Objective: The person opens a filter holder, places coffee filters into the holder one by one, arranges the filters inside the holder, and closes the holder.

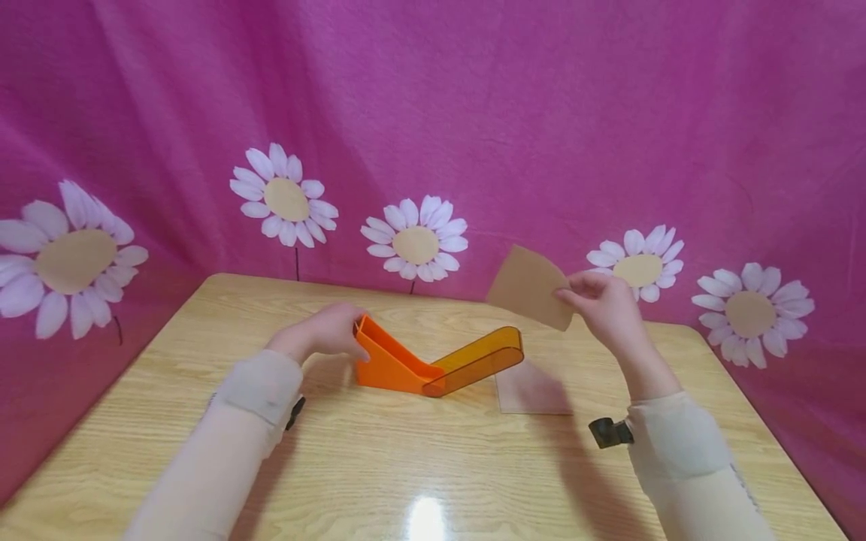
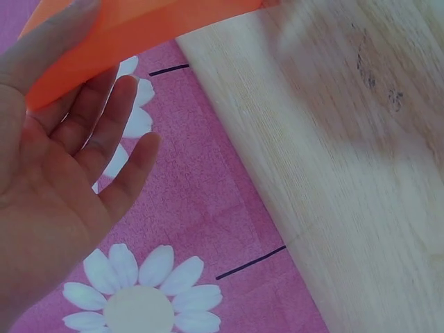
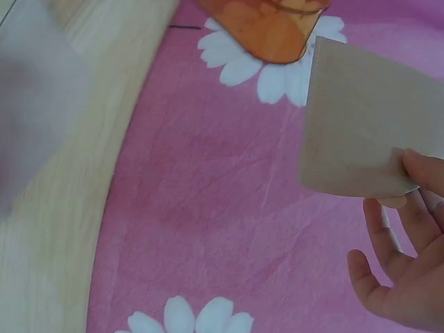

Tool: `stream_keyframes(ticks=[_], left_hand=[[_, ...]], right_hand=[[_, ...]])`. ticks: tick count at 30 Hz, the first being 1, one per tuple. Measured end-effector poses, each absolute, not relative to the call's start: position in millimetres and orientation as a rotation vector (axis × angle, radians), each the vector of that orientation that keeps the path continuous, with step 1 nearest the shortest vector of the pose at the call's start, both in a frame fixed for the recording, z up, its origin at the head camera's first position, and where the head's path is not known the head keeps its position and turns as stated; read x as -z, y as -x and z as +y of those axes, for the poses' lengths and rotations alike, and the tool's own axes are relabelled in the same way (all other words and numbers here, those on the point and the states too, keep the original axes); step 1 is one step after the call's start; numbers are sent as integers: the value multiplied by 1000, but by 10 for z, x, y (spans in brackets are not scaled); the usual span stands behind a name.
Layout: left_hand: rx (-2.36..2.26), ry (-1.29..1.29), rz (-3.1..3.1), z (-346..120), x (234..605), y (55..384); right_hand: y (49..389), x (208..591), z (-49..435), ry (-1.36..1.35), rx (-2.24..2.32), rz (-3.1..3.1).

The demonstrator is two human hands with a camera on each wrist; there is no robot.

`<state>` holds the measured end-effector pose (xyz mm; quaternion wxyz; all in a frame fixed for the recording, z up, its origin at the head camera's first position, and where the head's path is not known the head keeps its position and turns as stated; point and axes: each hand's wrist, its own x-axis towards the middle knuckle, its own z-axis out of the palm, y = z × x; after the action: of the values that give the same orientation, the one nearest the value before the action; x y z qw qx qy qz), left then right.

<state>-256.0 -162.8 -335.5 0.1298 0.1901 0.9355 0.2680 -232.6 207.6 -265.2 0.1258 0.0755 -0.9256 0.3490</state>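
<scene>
My left hand [image 1: 331,330] grips the tall back end of an orange plastic filter holder [image 1: 392,367], thumb [image 2: 52,48] on one side and fingers on the other. The holder's see-through amber lid [image 1: 476,359] is swung open, slanting up to the right from the low front end. With thumb and fingertips, my right hand [image 1: 602,304] pinches a brown paper coffee filter [image 1: 528,287] by a corner. The filter is raised above the table, right of the lid. In the right wrist view, a crimped seam runs along the edge of the filter [image 3: 368,125].
A pale flat sheet [image 1: 531,391] lies on the wooden table [image 1: 352,466] below the right hand and partly behind the lid. Pink cloth [image 1: 514,113] with white flowers hangs behind and beside the table. Each wrist carries a small black camera [image 1: 609,433].
</scene>
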Motion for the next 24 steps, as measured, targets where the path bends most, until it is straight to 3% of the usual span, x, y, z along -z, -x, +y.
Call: stream_keyframes(ticks=[24], left_hand=[[-797, -514, 2721, -1549, 3355, 2563]], right_hand=[[2366, 2674, 1535, -327, -1172, -2742]])
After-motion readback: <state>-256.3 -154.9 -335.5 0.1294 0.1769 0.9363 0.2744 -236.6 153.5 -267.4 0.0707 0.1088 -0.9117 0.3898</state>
